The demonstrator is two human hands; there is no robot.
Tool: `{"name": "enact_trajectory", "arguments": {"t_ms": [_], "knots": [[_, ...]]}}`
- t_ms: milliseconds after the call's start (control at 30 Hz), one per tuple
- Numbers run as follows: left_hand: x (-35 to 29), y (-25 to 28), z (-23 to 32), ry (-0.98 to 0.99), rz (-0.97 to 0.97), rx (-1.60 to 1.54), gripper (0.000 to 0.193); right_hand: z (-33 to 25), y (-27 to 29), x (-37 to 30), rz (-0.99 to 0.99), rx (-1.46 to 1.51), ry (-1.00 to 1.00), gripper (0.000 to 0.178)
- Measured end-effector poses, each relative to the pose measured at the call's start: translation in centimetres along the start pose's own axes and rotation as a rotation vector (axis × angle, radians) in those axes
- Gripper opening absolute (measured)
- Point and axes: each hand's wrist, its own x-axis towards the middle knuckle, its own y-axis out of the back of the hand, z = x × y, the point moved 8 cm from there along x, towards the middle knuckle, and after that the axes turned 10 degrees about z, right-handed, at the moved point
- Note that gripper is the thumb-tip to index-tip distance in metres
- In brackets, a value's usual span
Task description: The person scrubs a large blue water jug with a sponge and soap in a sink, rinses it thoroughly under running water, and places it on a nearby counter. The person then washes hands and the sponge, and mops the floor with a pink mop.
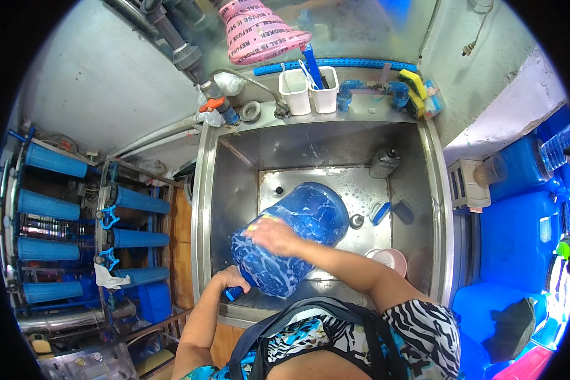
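Observation:
A large blue water jug [316, 212], streaked with white suds, lies on its side in a stainless steel sink [367, 244]. My right hand [277, 237] presses on its upper side, slightly blurred. A bit of a yellow sponge [251, 227] shows at its fingers; the rest is hidden under the hand. At the jug's near left end, my left hand [232, 278] is closed on the jug. A small dark blue piece [233, 292] sticks out below that hand; I cannot make out whether it belongs to the jug.
In the sink stand a dark bottle [384, 163], a blue brush [380, 214] and a pink bowl [390, 259]. White holders [325, 100], a blue pipe faucet [344, 100] and yellow sponges [414, 95] line the back ledge. Blue containers [519, 234] are at right, blue filter housings [47, 202] at left.

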Motion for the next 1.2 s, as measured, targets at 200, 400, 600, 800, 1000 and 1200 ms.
{"name": "enact_trajectory", "arguments": {"t_ms": [200,400,600,800,1000,1200], "knots": [[-3.1,-0.7,1.3,-0.025,0.615,0.498,0.049,12.9,3.7,-2.5,-0.05,-0.365,-0.134,0.033],[-4.8,-0.9,3.6,-0.216,0.984,0.711,0.014,24.3,7.0,-1.9,-0.093,-0.604,-0.77,0.038],[-5.2,0.3,4.6,-0.294,1.012,0.77,0.019,10.4,-6.0,5.2,-0.446,-0.21,-0.345,0.044],[-4.4,0.7,3.0,-0.123,0.711,0.577,0.04,13.6,-2.6,3.7,-0.295,-0.228,-0.361,0.04],[-2.7,0.2,1.7,0.018,0.483,0.428,0.053,17.2,4.6,-0.9,-0.047,-0.57,-0.492,0.03],[-1.2,0.7,0.6,-0.009,0.14,0.315,0.058,-5.6,-0.7,-2.4,0.16,0.079,0.312,0.027]]}}
